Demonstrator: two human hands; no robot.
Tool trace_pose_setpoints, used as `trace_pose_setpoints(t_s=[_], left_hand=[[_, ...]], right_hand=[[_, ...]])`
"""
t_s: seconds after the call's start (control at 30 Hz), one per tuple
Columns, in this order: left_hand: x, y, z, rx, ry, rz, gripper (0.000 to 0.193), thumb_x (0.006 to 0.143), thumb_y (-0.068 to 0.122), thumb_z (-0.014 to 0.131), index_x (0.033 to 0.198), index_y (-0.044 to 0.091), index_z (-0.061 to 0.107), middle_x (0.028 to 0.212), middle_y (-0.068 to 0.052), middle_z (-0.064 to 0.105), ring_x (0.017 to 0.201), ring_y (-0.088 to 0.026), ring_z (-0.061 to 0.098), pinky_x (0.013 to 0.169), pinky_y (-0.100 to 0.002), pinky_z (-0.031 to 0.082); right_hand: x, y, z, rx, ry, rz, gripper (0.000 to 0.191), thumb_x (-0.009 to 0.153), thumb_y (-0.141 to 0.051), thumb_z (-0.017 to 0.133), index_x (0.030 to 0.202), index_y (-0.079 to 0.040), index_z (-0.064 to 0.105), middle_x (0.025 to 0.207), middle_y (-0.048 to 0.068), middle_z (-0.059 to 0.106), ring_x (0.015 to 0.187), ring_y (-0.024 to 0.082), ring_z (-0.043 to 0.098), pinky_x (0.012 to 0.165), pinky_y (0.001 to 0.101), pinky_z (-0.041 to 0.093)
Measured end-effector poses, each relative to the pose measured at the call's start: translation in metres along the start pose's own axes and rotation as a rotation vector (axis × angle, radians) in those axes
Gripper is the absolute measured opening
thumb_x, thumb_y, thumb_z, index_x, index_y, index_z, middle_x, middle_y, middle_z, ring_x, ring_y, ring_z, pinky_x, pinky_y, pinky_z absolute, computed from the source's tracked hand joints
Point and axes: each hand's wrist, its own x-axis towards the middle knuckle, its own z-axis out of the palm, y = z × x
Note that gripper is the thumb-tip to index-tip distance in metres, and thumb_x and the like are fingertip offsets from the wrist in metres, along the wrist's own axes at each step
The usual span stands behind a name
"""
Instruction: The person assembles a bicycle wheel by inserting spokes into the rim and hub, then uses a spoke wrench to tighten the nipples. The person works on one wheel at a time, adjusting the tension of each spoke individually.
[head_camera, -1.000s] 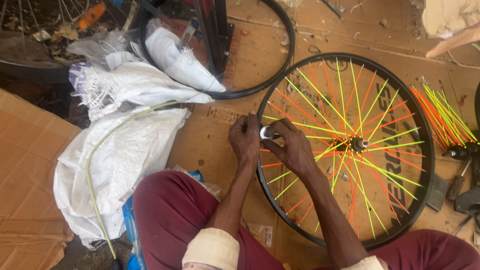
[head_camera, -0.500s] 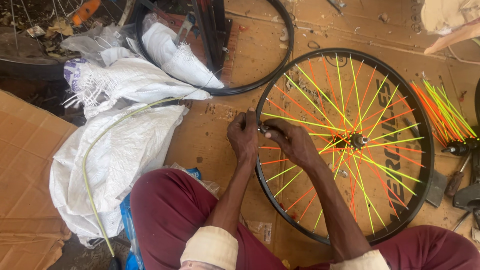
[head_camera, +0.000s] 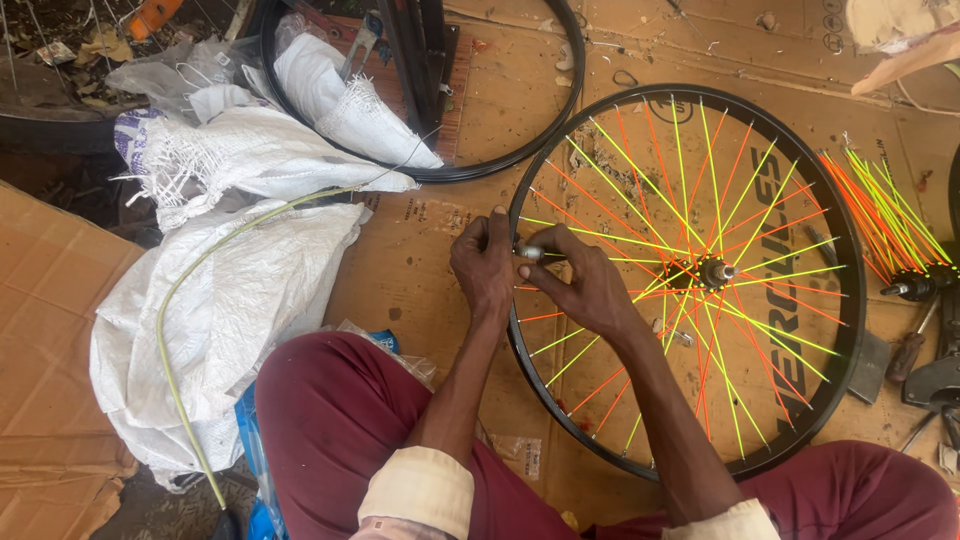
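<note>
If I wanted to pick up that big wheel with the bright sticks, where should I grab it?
Probably by the black rim of the wheel, on the far side from the left hand and right hand. The wheel lies flat on the cardboard, so hook your fingers under the outer edge. The thin orange and yellow spokes look easy to bend, so leave them alone.

Both hands, left hand (head_camera: 484, 268) and right hand (head_camera: 585, 288), crowd the wheel (head_camera: 845, 330) rim's left edge, hemmed by criss-crossing spokes (head_camera: 640, 190) (only narrow wedges between them). Bare cardboard (head_camera: 420, 270) lies open just left of the rim. Farther left, white sacks (head_camera: 250, 290) and a bare rim (head_camera: 560, 110) block the way; loose spokes (head_camera: 885, 215) and tools (head_camera: 925, 360) crowd the right.
</note>
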Motion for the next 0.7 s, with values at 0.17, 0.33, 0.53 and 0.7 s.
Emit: trace_pose_setpoints(t_s=[0.17,0.33,0.53,0.7], left_hand=[[0.001,0.004,0.001,-0.008,0.002,-0.107,0.052,0.097,0.033,0.063,0.057,0.006,0.045,0.052,0.002,0.043,0.052,-0.010,0.038,0.049,-0.035,0.035],[0.005,-0.003,0.001,0.045,0.011,-0.017,0.057,0.099,0.035,0.065,0.059,0.005,0.038,0.056,0.001,0.033,0.057,-0.010,0.031,0.053,-0.035,0.027],[0.007,-0.007,0.003,0.048,-0.003,-0.044,0.054,0.098,0.036,0.064,0.057,0.006,0.045,0.053,0.002,0.041,0.055,-0.009,0.035,0.053,-0.033,0.031],[0.011,0.000,0.002,0.031,-0.013,-0.049,0.058,0.099,0.038,0.066,0.056,0.003,0.047,0.052,0.002,0.039,0.055,-0.011,0.032,0.053,-0.034,0.029]], right_hand=[[-0.003,0.001,0.009,-0.223,0.033,0.117,0.026,0.084,-0.018,0.081,0.103,-0.006,0.068,0.111,0.009,0.072,0.089,0.031,0.071,0.073,0.0428,0.053],[-0.016,-0.005,0.002,-0.204,0.269,-0.151,0.039,0.085,-0.015,0.078,0.117,0.000,0.063,0.110,0.014,0.069,0.102,0.035,0.067,0.088,0.0441,0.053],[-0.032,-0.015,-0.010,-0.266,-0.083,-0.049,0.034,0.093,-0.018,0.074,0.125,-0.006,0.069,0.102,0.016,0.074,0.089,0.036,0.068,0.079,0.0472,0.052],[-0.022,-0.014,0.004,-0.119,-0.003,0.056,0.037,0.086,-0.022,0.073,0.120,-0.010,0.069,0.102,0.014,0.077,0.083,0.032,0.075,0.070,0.0452,0.056]])
